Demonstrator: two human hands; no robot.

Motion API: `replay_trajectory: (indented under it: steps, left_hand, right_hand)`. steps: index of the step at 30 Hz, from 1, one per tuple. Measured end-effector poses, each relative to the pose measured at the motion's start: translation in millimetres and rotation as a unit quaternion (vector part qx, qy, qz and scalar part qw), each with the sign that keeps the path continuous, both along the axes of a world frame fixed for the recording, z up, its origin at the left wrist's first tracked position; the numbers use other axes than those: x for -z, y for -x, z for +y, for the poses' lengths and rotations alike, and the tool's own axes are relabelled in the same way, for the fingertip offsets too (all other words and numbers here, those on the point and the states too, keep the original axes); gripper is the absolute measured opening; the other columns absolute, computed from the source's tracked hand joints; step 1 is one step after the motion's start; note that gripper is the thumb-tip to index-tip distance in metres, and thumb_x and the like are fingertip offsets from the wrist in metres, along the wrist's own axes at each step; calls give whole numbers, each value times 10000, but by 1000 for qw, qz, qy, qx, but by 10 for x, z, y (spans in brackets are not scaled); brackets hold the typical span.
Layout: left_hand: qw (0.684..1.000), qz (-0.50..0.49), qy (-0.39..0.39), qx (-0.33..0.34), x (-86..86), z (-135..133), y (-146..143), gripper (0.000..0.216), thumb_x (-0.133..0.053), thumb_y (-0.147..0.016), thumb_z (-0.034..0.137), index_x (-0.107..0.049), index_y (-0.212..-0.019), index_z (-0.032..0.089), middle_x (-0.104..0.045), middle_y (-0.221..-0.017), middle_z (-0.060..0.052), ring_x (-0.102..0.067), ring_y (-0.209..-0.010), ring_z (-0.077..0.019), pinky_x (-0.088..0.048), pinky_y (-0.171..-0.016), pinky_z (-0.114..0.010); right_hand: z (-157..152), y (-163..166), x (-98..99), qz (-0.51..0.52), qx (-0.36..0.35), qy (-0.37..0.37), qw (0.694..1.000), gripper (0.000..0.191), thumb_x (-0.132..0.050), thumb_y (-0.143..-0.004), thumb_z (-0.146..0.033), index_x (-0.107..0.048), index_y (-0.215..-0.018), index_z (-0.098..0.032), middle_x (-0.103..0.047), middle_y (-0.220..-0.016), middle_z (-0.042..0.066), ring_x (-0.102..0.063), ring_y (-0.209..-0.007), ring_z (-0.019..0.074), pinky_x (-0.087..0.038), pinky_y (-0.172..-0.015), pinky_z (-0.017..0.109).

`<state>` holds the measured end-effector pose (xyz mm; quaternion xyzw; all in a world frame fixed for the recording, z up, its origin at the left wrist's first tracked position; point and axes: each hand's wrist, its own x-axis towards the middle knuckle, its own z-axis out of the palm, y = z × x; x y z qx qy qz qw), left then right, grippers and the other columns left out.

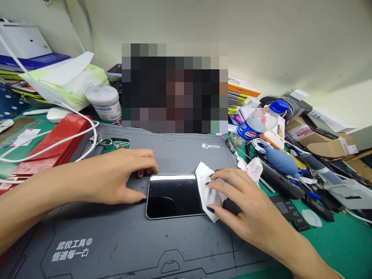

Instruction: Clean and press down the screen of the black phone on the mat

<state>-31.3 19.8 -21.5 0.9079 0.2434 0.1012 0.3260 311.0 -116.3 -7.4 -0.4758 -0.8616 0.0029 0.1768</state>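
Note:
A smartphone [176, 197] lies flat and sideways on the grey work mat [130, 240], its dark glass up, with small specks and a bright reflection on it. My left hand [124, 176] is at the phone's left end, thumb and fingers apart. Its thumb tip comes right up to the edge, touching or nearly so; the fingertips rest on the mat beyond the corner. Over the phone's right end is a crumpled white tissue [207, 193]. My right hand [242, 201] has its fingers and thumb on the tissue, which hides that end of the phone.
On the left are a red box [55, 143], a looping white cable [94, 141], a lidded paste tub [104, 104] and a tissue pack [69, 83]. On the right lie a plastic bottle [251, 133], a blue air blower [280, 159] and several tools. The area straight ahead is pixelated.

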Motion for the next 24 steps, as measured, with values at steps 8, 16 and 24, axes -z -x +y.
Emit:
replay_trajectory:
  steps: [8,16,24]
  left_hand:
    - [998,53,40,-1,-71,13,-33,276,-783,-855,362,-762,-1098,232,-705,-1065,-31,-652,-849,-193,-499,-762,-316]
    - [997,57,55,-5,-79,3,-27,250,-774,-876,354,-761,-1093,231,-702,-1063,-28,-653,-855,-187,-488,-753,-305]
    - [998,47,52,2,-61,26,-2,212,-742,-918,329,-770,-1113,249,-722,-1084,-24,-685,-883,-183,-502,-729,-279]
  right_hand:
    - [12,16,7,2,-5,0,1000,175,-698,-1062,-197,-744,-1230,-204,-796,-1266,160,-769,-1184,335,-664,-976,489]
    - [23,-21,13,11,0,9,1000,152,-713,-1066,-225,-746,-1214,-222,-788,-1262,153,-769,-1163,331,-660,-957,482]
    - [22,-45,-20,12,-8,25,1000,186,-760,-1041,-235,-739,-1226,-241,-780,-1274,146,-768,-1149,326,-660,-953,478]
